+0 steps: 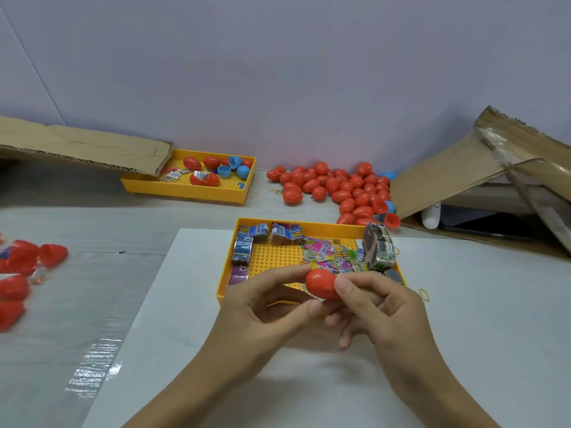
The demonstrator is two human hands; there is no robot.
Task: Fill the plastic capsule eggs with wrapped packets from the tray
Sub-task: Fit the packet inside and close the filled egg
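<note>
Head view shows both hands over the near edge of a yellow tray (230, 251) that stands on a white sheet (479, 319) on the worktop (92, 230). A red egg (321, 284) is held between them, just above the tray's near side. The left hand (262, 307) has its grip pinching the egg, forefinger on top and thumb below at the egg's left end. The right hand (383, 304) has its grip pinching the egg's right end with thumb and curled fingers. Inside the tray lie packets (321, 253): blue ones along the far and left walls, pink and green ones spread in the middle and right part. A bundle (378, 247) of packets stands at the tray's right wall. Far right of the tray, a pile of eggs (336, 188) lies on the worktop. At far left stands a second tray (185, 189) with red and blue eggs, partly under cardboard (77, 146). More red shells (18, 273) lie at the left edge.
</note>
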